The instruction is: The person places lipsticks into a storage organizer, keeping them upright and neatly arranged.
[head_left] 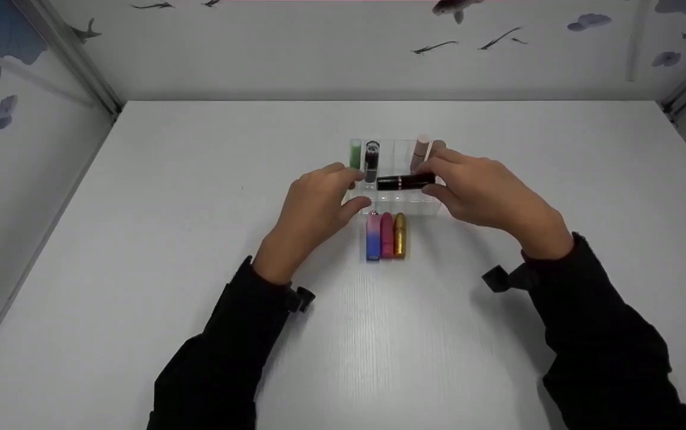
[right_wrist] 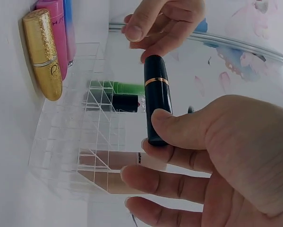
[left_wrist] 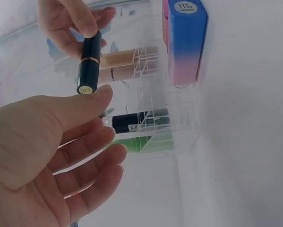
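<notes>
My right hand (head_left: 489, 191) pinches a black lipstick tube (head_left: 403, 182) with a copper-coloured band between thumb and index finger, holding it level above a clear divided organizer (head_left: 417, 207). The left hand (head_left: 319, 200) has loosely bent fingers and holds nothing; its thumb (left_wrist: 96, 100) is close to the tube's free end. In the organizer stand a green tube (right_wrist: 127, 89) and a black tube (head_left: 372, 156) on the left. A pale pink tube (head_left: 419, 152) and a tan tube (right_wrist: 115, 183) are on the right, partly hidden by the right hand in the head view.
In front of the organizer, a pink-and-blue lipstick (head_left: 373, 239), a magenta tube (head_left: 387, 237) and a glittery gold tube (head_left: 400, 236) lie side by side on the white table (head_left: 199, 179). White panels with printed fish and flowers (head_left: 319, 54) stand behind and at the sides.
</notes>
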The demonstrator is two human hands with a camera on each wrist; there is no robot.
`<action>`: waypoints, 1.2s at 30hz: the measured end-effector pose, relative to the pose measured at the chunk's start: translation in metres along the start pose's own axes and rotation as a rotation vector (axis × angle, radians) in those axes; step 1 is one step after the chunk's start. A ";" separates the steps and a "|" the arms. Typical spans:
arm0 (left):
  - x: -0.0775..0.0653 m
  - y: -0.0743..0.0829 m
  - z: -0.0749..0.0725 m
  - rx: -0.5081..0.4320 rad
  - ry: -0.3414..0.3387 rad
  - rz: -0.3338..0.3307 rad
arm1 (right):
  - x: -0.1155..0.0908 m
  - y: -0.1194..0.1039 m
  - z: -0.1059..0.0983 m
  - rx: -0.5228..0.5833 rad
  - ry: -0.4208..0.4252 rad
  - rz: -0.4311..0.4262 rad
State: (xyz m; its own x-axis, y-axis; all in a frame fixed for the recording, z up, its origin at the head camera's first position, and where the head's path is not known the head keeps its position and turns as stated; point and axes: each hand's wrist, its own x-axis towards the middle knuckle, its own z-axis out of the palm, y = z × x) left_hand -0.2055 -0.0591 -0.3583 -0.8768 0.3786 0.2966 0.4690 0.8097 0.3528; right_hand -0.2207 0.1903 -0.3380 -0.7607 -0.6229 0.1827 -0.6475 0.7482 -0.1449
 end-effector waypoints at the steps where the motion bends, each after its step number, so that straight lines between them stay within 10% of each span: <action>1: 0.000 0.002 0.000 -0.004 0.011 0.011 | 0.000 0.000 0.000 -0.002 0.002 -0.005; 18: -0.002 0.008 0.005 -0.013 0.083 0.152 | 0.001 -0.004 0.006 0.005 0.035 -0.096; 36: 0.000 0.004 0.000 -0.011 0.076 0.096 | 0.006 -0.006 0.006 0.040 0.086 -0.027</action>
State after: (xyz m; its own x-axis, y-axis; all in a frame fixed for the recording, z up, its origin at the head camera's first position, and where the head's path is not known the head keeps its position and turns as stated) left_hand -0.2034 -0.0558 -0.3574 -0.8173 0.4188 0.3957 0.5519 0.7662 0.3291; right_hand -0.2217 0.1811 -0.3415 -0.7372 -0.6194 0.2700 -0.6703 0.7206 -0.1772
